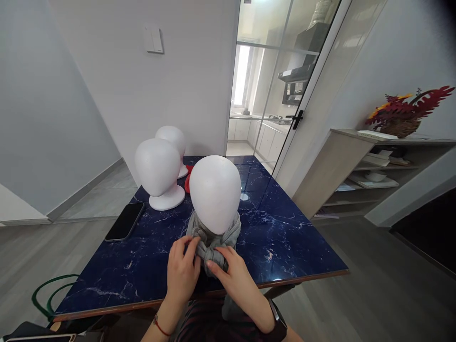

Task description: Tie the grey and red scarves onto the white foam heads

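A white foam mannequin head (215, 192) stands upright near the front of the table. Around its neck lies a grey scarf (233, 232), knotted or bunched at the front. With bent fingers, my left hand (183, 266) pinches the scarf at the left of the knot. My right hand (235, 275) grips the knot from the right, thumb in front and fingers above. One end of the scarf seems to hang below the table edge, partly hidden by my right forearm.
Two more white foam heads, a nearer one (158, 166) and a farther one (173, 140), stand at the back left. Something red (187, 183) lies behind the front head. A phone (124, 222) rests on the blue marbled table (285, 237) at the left. Shelves (374, 171) stand right.
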The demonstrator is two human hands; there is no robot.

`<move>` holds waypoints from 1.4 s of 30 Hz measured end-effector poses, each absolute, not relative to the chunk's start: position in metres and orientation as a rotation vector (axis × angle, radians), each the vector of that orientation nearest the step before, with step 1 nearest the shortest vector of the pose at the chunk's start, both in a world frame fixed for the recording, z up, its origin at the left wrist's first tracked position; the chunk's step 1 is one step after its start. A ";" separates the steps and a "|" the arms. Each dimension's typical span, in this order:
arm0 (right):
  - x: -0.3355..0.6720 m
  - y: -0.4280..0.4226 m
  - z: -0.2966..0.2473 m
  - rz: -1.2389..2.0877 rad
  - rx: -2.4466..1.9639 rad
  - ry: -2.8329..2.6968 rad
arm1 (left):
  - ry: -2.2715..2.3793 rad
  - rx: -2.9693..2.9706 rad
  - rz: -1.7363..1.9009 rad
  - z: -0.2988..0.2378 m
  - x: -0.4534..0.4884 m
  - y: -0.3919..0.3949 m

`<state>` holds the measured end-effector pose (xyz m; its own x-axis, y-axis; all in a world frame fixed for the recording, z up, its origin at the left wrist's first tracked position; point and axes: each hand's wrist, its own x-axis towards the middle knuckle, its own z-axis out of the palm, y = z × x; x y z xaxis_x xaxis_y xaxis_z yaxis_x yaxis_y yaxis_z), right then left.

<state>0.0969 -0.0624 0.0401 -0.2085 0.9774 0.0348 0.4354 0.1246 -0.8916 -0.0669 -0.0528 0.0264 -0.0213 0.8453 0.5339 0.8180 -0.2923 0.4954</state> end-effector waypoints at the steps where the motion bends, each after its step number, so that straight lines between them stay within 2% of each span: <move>1: 0.097 -0.062 0.039 1.053 -1.378 -1.769 | 1.948 2.047 1.236 0.026 -0.065 -0.055; 4: 0.097 -0.060 0.035 1.123 -1.347 -1.875 | 2.082 1.759 0.992 0.028 -0.063 -0.060; 7: 0.094 -0.056 0.030 1.194 -1.299 -1.911 | 1.952 1.574 0.812 0.030 -0.065 -0.062; 14: 0.090 -0.046 0.035 1.234 -1.184 -1.772 | 1.182 0.632 1.432 0.023 -0.059 -0.058; 22: 0.094 -0.047 0.038 1.130 -1.169 -1.798 | 0.842 -0.124 1.329 0.033 -0.066 -0.045; 27: 0.091 -0.044 0.029 1.485 -1.193 -1.671 | 0.939 0.087 1.253 0.029 -0.064 -0.041; 34: 0.091 -0.037 0.033 1.516 -1.200 -1.571 | 1.057 0.941 1.221 0.016 -0.057 -0.042; 42: 0.091 -0.030 0.033 1.475 -1.225 -1.552 | 1.334 1.238 1.169 0.007 -0.067 -0.051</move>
<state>0.0911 -0.0304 0.0334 -0.3419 0.9298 -0.1362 0.1832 -0.0762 -0.9801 -0.0672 -0.0513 0.0068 -0.0482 0.9984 -0.0292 0.1020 0.0340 0.9942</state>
